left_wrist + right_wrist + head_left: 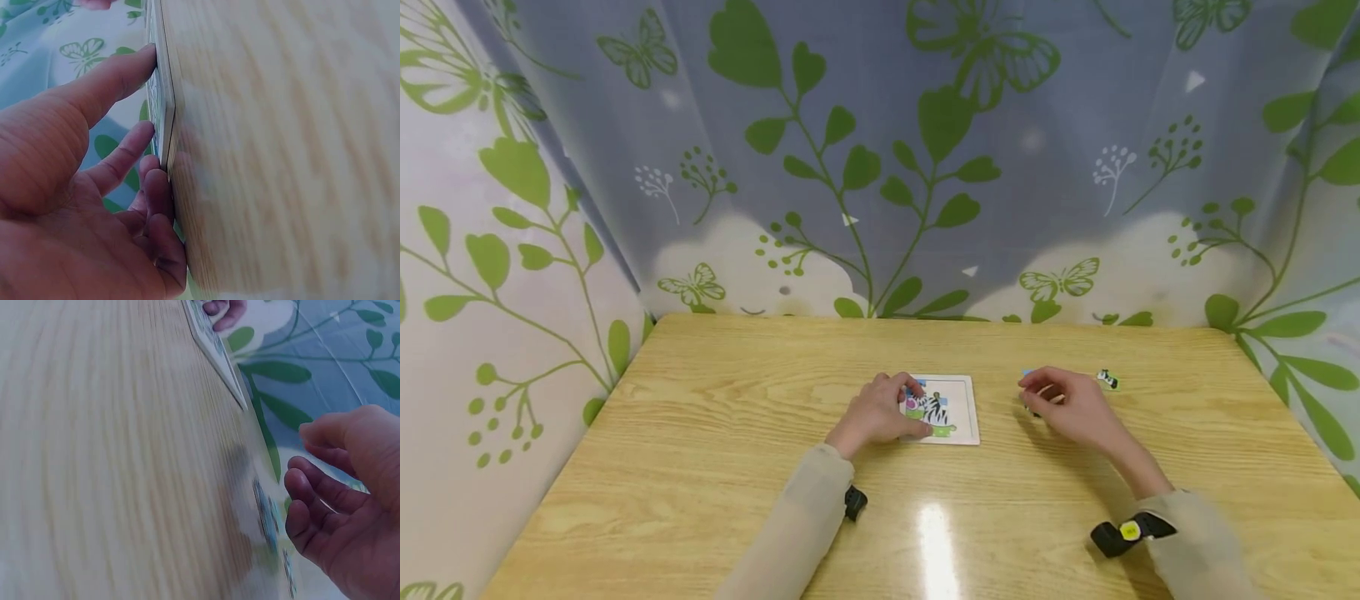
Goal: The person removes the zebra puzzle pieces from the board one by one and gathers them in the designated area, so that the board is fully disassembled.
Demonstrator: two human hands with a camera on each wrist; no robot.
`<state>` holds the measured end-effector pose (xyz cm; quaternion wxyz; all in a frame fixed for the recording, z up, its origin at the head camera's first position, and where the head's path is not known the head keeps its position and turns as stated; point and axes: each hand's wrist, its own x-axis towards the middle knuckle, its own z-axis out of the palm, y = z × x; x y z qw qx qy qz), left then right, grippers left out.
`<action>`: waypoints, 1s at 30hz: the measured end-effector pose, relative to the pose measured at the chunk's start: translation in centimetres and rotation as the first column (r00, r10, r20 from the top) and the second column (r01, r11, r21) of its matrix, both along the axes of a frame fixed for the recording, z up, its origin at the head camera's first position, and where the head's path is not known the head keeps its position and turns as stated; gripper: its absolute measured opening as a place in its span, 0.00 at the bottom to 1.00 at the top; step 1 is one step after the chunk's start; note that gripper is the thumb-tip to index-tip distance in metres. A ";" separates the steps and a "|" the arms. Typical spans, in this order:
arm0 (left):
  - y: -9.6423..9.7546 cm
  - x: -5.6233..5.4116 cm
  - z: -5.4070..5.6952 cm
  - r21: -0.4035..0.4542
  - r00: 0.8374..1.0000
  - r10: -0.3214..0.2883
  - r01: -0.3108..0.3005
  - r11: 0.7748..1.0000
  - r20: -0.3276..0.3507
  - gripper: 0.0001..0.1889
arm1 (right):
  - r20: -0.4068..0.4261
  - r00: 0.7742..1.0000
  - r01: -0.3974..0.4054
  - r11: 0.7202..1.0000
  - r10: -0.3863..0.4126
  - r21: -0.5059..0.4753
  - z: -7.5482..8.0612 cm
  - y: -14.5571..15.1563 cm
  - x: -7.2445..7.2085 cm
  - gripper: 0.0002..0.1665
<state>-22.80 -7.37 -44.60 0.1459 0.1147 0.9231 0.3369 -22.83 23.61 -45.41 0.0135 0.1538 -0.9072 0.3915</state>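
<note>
A white-bordered puzzle board point(968, 417) lies flat on the table, with a partly visible zebra picture point(934, 410) in it. My left hand point(877, 410) is at its left side, the thumb and index fingertip pressing on the face. In the left wrist view the other fingers point(159, 197) bend by the board's edge. To the right, my right hand point(1072, 406) hovers with loosely bent fingers and a gap between thumb and fingertips; nothing shows between them. Loose puzzle pieces point(267, 515) lie just below those fingertips, partly hidden by the hand in the head view.
A small black-and-white puzzle piece point(1107, 380) with a green edge lies on the wooden table point(737, 400), beyond the right hand. A curtain point(880, 167) printed with leaves and butterflies hangs along the table's back edge, and similar cloth hangs at the sides.
</note>
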 end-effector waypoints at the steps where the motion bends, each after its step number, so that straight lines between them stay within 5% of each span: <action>1: 0.0 0.0 0.0 0.000 1.000 0.000 0.000 1.000 0.000 0.24 | -0.002 1.000 -0.007 1.000 0.007 -0.006 0.0 -0.4 -0.1 0.10; 18: 0.1 -0.2 0.1 -0.019 1.000 -0.002 0.003 1.000 0.011 0.21 | 0.063 0.986 -0.152 0.987 0.156 -0.058 -0.4 -7.7 -1.3 0.12; 30: 0.1 -0.2 0.2 -0.014 1.000 0.000 0.000 1.000 0.027 0.19 | 0.076 0.981 -0.185 0.981 0.181 0.054 -0.9 -9.0 -2.3 0.14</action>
